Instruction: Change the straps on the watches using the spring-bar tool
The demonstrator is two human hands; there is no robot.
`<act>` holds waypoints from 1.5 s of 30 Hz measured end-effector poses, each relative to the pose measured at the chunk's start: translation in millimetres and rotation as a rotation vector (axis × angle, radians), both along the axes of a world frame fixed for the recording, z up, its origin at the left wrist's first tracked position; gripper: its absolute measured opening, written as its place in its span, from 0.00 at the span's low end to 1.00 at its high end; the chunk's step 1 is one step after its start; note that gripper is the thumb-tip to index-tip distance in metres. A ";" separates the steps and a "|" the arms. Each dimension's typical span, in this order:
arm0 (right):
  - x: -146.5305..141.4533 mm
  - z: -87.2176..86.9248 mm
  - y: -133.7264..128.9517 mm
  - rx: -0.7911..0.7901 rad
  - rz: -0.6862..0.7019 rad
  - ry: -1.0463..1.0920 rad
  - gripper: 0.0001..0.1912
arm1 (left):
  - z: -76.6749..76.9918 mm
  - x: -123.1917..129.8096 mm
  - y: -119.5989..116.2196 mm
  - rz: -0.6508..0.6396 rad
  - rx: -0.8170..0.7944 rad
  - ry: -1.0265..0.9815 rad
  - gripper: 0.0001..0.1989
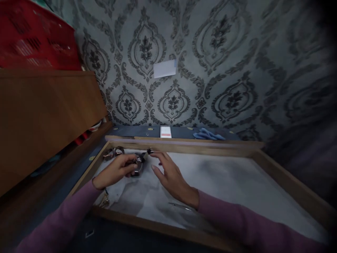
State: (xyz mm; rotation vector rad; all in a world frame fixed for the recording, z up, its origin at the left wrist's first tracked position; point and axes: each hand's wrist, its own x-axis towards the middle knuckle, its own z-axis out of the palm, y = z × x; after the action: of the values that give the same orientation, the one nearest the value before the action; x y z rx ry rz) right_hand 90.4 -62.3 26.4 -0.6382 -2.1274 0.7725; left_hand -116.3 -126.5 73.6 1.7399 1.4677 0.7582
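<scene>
Fingers of the left hand are closed around a silvery, round-cased wristwatch with a dark strap, which is held between the thumb and the bent forefinger, with dark parts showing above and below the grip. Just right of these fingertips, the right hand has its fingers parted and its thumb apart from the forefinger; the forefinger's tip reaches the dark far end of the piece, but whether it touches cannot be told.

Below both sets of fingers spreads a creased white lining sheet inside a shallow, light-brown wooden tray. Beyond the left fingers, in the tray's far left corner, lie a dark, ring-shaped band and, beside it, a brownish band-like piece. Nearer than the left fingers, by the wrist, is a small gold-toned metal cluster. Nearer than the right fingers, below the palm, lies a thin silvery rod. Past the right fingertips, outside the tray's far wall, are a small white card with a red stripe and, further right, a crumpled light-blue cloth.
</scene>
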 end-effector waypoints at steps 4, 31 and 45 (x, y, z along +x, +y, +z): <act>21.5 0.4 0.1 0.287 -0.077 -0.057 0.18 | -0.2 31.2 16.0 -0.139 -0.018 0.000 0.16; 60.7 2.4 21.3 -0.667 0.287 0.254 0.16 | -20.1 57.4 37.2 -0.294 -0.200 -0.368 0.17; 62.8 2.6 20.6 -0.571 0.240 0.174 0.15 | -36.0 60.3 37.9 -0.302 -0.160 -0.376 0.13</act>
State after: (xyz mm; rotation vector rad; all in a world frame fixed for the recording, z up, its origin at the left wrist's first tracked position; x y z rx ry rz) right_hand 153.2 -41.7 29.0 -0.5790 -1.8403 1.5401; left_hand -56.1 -88.5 37.6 1.5491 0.9608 0.7360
